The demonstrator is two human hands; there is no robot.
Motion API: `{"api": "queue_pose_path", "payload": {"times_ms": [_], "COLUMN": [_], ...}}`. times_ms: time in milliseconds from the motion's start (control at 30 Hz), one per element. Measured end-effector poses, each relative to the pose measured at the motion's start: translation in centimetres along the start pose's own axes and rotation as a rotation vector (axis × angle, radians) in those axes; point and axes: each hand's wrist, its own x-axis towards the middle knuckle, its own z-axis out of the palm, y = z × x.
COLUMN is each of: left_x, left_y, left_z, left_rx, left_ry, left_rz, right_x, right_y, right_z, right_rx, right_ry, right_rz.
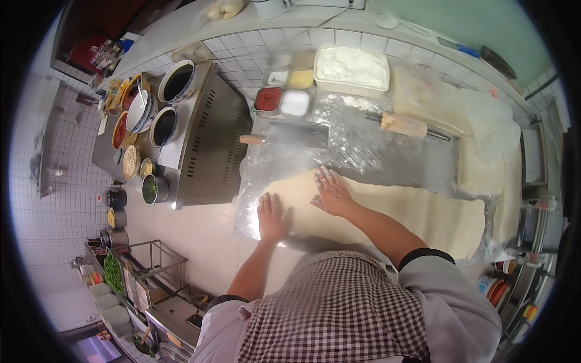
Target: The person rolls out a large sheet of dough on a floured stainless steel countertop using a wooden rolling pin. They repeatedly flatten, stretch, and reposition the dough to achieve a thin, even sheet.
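Note:
A wide sheet of rolled dough (386, 204) lies across the metal worktop, reaching from its left end to the right. My left hand (271, 220) rests flat on the dough's left end, palm down. Flour whitens the fingers of my right hand (332, 191), which lies on the dough near its far edge. Neither hand holds anything. Beyond the dough are a cleaver (297, 136) with a wooden handle and, farther right, a wooden rolling pin (404, 125) on a metal rod.
A tub of flour (352, 70) stands at the back beside small seasoning containers (295, 103). Plastic sheeting (488, 118) partly covers more dough at the right. On a steel counter (204, 136) at the left stand bowls of dark liquid (164, 127). Loose flour dusts the worktop.

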Motion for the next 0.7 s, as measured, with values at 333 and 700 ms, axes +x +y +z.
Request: {"api": "queue_pose_path", "payload": {"times_ms": [333, 700], "left_x": [18.2, 21.4], "left_y": [-4.3, -2.4], "left_z": [-3.0, -8.9], "left_rx": [0.133, 0.156], "left_ry": [0.127, -0.568], "left_rz": [0.136, 0.231], "right_x": [2.6, -8.7], "right_y": [0.3, 2.1], "right_z": [-2.0, -5.0], "right_rx": [0.002, 0.442], "right_ry": [-0.146, 0.027], "right_rz": [-0.005, 0.426]}}
